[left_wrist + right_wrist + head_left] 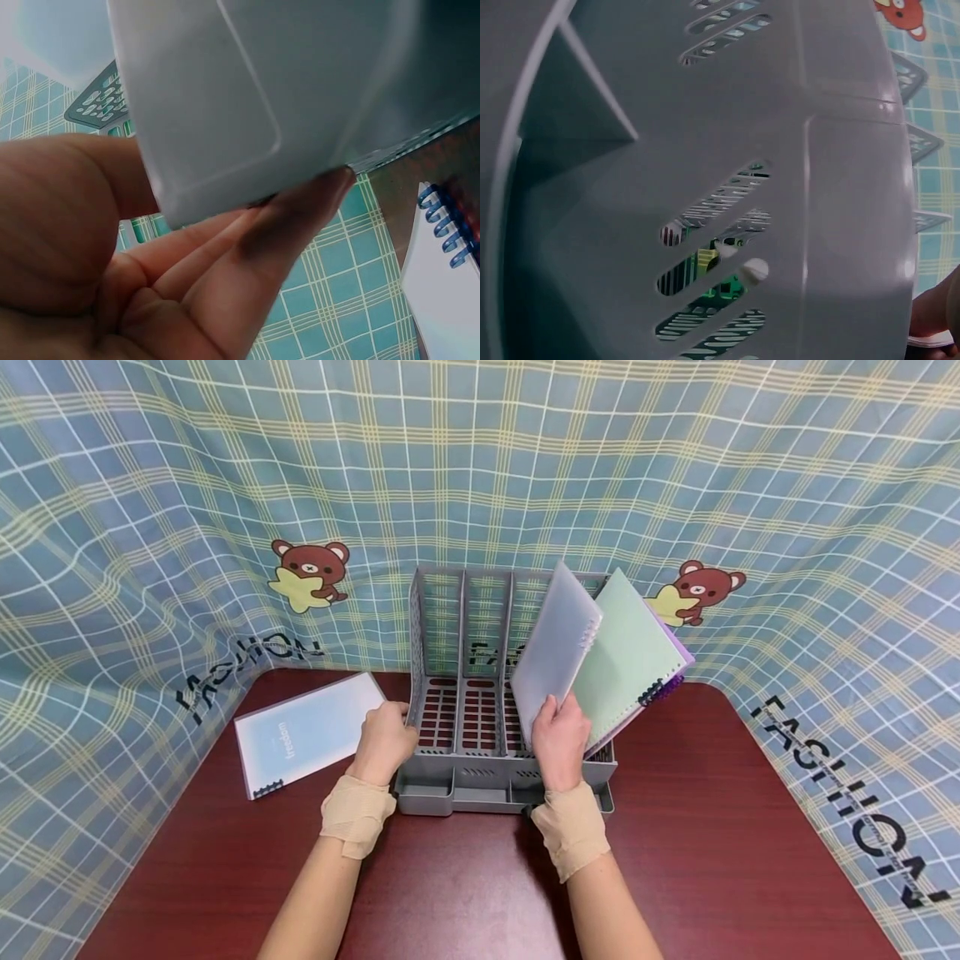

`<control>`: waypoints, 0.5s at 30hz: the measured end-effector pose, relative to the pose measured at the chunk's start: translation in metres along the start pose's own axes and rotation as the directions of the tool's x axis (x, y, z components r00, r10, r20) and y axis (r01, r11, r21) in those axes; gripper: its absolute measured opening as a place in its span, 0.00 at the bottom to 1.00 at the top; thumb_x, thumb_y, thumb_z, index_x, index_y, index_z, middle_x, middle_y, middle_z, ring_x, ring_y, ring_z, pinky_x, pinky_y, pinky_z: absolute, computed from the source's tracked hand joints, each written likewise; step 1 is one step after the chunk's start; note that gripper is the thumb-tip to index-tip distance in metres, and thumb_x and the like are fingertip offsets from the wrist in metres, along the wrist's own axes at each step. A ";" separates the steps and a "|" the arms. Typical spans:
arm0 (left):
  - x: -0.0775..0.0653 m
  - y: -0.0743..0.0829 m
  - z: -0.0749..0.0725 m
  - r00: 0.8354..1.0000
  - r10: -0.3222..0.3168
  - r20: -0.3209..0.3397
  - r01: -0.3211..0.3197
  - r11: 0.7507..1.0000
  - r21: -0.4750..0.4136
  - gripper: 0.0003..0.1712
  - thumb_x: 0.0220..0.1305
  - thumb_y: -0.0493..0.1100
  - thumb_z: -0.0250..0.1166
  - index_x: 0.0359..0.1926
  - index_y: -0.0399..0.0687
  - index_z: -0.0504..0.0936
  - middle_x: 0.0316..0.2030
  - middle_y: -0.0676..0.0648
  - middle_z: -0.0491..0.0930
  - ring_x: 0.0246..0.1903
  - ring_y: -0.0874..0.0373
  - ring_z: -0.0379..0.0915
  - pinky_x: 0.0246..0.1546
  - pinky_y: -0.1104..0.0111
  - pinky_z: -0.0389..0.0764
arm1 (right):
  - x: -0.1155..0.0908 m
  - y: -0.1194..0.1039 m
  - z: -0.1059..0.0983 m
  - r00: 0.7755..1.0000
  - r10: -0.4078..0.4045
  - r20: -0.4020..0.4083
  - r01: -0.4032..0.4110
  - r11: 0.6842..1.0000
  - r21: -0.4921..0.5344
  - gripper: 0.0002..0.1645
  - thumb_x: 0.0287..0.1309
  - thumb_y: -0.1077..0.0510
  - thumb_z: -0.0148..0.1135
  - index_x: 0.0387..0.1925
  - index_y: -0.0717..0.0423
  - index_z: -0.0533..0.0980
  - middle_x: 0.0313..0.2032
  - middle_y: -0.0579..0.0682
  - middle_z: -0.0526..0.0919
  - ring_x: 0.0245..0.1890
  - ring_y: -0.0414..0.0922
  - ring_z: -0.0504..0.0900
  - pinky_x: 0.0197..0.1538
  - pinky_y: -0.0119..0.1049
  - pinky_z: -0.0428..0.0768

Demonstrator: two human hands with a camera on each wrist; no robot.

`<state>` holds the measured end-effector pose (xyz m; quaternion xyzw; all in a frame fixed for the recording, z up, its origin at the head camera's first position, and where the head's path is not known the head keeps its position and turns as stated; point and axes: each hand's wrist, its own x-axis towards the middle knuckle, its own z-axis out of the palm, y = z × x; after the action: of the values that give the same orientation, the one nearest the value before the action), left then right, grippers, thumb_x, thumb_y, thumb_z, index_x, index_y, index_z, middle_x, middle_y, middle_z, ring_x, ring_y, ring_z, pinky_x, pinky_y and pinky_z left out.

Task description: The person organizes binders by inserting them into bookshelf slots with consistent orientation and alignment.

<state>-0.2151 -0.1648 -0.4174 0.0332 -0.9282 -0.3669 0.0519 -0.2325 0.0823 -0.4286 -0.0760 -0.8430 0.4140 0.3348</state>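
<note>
A grey desktop file rack point(480, 767) with upright dividers stands on the table. My left hand point(386, 739) grips its left side near the front; in the left wrist view, the thumb and fingers point(300, 210) lie on either side of the grey wall point(202, 97). With my right hand point(561, 735) I hold a spiral notebook with a translucent cover point(555, 639), tilted, over the right half of the rack. Behind it, a pale green notebook point(622, 652) leans in the rightmost slot against a purple one point(678, 647). The right wrist view shows mostly the rack's front point(855, 225).
A blue and white notebook point(307, 735) marked "Freedom" lies flat left of the rack. Small open trays point(425, 789) run along the rack's front. A plaid curtain point(480, 468) surrounds the back and sides of the dark red table point(465, 885).
</note>
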 end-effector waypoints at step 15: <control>0.000 0.000 0.000 1.000 0.011 -0.014 -0.011 1.000 -0.002 0.28 0.61 0.31 0.54 0.63 0.35 0.77 0.27 0.42 0.83 0.08 0.58 0.60 0.12 0.67 0.61 | 0.004 0.001 -0.004 0.994 0.062 0.094 -0.055 0.996 -0.073 0.14 0.60 0.57 0.55 0.24 0.62 0.76 0.24 0.63 0.82 0.25 0.64 0.82 0.29 0.58 0.80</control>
<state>-0.2148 -0.1644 -0.4176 0.0305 -0.9276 -0.3673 0.0603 -0.2326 0.0869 -0.4255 -0.0921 -0.8696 0.3971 0.2787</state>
